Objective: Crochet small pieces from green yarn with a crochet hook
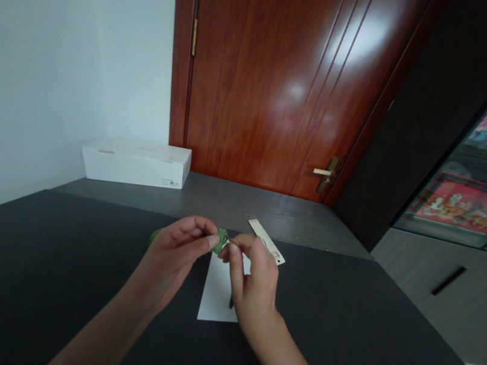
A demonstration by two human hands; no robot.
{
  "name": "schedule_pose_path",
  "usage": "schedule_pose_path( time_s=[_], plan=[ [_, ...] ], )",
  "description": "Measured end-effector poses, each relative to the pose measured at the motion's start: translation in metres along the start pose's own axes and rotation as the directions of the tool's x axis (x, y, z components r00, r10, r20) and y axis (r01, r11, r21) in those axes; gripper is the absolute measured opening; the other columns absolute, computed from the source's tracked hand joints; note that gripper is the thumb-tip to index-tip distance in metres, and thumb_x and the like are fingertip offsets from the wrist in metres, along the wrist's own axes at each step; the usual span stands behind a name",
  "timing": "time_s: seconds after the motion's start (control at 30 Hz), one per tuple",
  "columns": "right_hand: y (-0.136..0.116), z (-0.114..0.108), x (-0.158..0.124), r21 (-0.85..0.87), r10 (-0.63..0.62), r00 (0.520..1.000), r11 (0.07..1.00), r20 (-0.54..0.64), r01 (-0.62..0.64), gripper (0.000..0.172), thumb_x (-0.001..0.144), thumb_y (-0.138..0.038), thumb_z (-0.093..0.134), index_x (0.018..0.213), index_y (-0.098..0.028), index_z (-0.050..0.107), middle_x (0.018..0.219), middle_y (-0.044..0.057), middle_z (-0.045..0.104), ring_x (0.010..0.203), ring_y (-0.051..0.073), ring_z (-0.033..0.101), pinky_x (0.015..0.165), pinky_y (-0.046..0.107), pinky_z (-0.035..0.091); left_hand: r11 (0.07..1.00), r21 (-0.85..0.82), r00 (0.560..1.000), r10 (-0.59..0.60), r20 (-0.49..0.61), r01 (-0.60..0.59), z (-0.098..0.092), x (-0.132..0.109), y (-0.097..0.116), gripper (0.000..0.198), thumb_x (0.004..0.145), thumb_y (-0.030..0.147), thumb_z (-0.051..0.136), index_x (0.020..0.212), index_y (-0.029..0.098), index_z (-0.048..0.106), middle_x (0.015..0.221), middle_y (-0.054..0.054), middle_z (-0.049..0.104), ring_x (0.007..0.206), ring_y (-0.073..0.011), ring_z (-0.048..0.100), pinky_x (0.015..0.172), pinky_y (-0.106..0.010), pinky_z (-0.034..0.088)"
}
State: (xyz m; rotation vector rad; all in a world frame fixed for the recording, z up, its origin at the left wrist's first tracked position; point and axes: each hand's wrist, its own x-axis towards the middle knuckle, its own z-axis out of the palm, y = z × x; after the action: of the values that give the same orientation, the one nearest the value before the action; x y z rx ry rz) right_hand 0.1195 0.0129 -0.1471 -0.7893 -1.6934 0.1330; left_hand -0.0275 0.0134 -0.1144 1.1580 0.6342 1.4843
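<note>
The head camera looks forward and down from near above a black tabletop (51,276). It faces a wooden door (258,87).

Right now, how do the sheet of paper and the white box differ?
The paper lies flat, while the box has clear height. The right hand hides part of the paper; nothing stands in front of the box. The paper lies closer to the person, the box farther back, near the wall. Both are white.
</note>
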Motion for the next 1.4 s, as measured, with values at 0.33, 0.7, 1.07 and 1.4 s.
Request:
schedule_pose_path(
  time_s=[0.33, 0.7, 1.07, 1.4],
  plan=[
    [-0.009, 0.004, -0.001, 0.272, 0.123, 0.990, 0.953, 0.067, -0.137, 0.014, 0.102, -0.024, 0.046, 0.088, -0.023, 0.049, 0.072, 0.000, 0.066, 0.066, 0.014, 0.066, 0.066, 0.027, 0.050, 0.994, -0.087, 0.998, 0.063, 0.021, -0.061, 0.002, -0.004, 0.001, 0.009, 0.078, 0.014, 0.076, 0.081, 0.018, 0.069, 0.083, -0.002, 0.067, 0.073, -0.0155, 0.061, 0.067, -0.028, 0.049],
    [-0.001, 0.002, -0.001, 0.117, 0.190, 0.980, 0.974, 0.062, -0.196, 0.017, 0.102, -0.030, 0.047, 0.100, -0.023, 0.062, 0.061, -0.004, 0.062, 0.055, 0.014, 0.062, 0.061, 0.027, 0.047, 0.942, 0.221, 0.961, 0.270, -0.064, -0.250, -0.010, -0.001, -0.001, 0.011, 0.078, 0.013, 0.078, 0.087, 0.019, 0.073, 0.086, -0.002, 0.071, 0.082, -0.0149, 0.064, 0.076, -0.023, 0.049],
    [-0.001, -0.001, 0.002, 0.032, 0.027, 0.999, 0.999, 0.031, -0.028, 0.024, 0.098, -0.020, 0.051, 0.102, -0.020, 0.074, 0.085, 0.004, 0.077, 0.074, 0.017, 0.071, 0.069, 0.029, 0.048, 0.934, 0.245, 0.962, 0.273, -0.013, -0.262, -0.019, 0.005, -0.004, 0.010, 0.084, 0.014, 0.074, 0.090, 0.021, 0.070, 0.088, 0.001, 0.067, 0.076, -0.0108, 0.058, 0.067, -0.020, 0.045],
    [-0.002, -0.002, 0.002, 0.043, 0.037, 0.998, 0.998, 0.043, -0.039, 0.026, 0.098, -0.021, 0.050, 0.107, -0.021, 0.075, 0.080, 0.004, 0.076, 0.071, 0.017, 0.071, 0.069, 0.029, 0.050, 0.926, 0.255, 0.957, 0.289, -0.002, -0.279, -0.020, 0.004, -0.004, 0.009, 0.085, 0.014, 0.072, 0.090, 0.021, 0.068, 0.088, 0.001, 0.065, 0.072, -0.0102, 0.056, 0.065, -0.021, 0.045]
  ],
)
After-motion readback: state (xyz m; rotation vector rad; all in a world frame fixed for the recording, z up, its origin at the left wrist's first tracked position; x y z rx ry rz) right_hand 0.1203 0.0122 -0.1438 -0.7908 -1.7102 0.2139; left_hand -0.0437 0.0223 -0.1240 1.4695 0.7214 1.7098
